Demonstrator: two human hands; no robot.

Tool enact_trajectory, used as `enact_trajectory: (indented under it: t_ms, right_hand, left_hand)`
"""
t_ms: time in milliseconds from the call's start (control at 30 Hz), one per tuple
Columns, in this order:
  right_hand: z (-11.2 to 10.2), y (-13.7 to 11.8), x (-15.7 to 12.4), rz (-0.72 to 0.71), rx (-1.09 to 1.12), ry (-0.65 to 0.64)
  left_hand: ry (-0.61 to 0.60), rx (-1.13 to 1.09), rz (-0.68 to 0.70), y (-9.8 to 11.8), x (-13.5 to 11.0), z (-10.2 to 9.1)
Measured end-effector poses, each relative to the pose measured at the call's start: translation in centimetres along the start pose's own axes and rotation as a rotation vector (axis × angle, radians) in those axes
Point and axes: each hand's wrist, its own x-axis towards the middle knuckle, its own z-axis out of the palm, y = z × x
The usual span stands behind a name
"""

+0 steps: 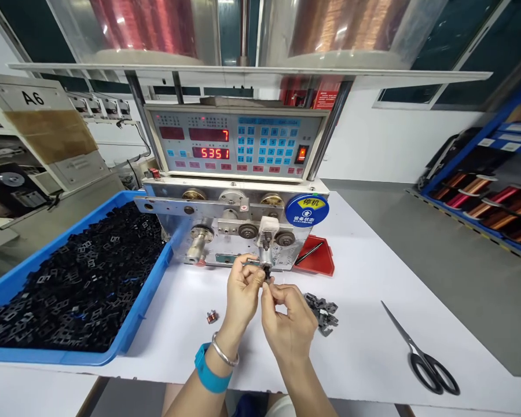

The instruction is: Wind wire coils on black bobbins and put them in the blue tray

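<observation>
Black part (267, 271) against the left fingers (256, 278)

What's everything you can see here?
table: one, white, underneath
machine: one, grey, middle
wire spools: two, reddish, coppery, above machine
sign: one, blue-and-yellow, on machine
bin: one, blue, left
pieces: too many to count, black, in bin
tray: one, red, beside machine
thin tool: one, black, at tray
parts: several, grey, on table
coil: one, coppery, on table
scissors: one pair, black-handled, table's right
rack: one, blue, far right
A6 panel: one, white-and-brown, left
small piece: one, black, at fingertips
wristband: one, blue, left wrist
bangle: one, silver, left wrist
left hand, right hand: two, bare, at machine
</observation>
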Motion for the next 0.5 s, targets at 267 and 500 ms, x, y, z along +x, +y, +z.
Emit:
enact_trajectory:
  t_ms: [267, 500]
  right_hand:
    - [0.4, 0.7, 0.1, -0.073, 0.009, -0.004]
    - [1.3, 2.2, -0.4, -0.240, 0.007, 0.070]
  left_hand:
    - [0.019, -0.015, -0.026, -0.4, 0.1, -0.3]
    - [0.023, 0.030, 0.024, -0.3, 0.1, -0.3]
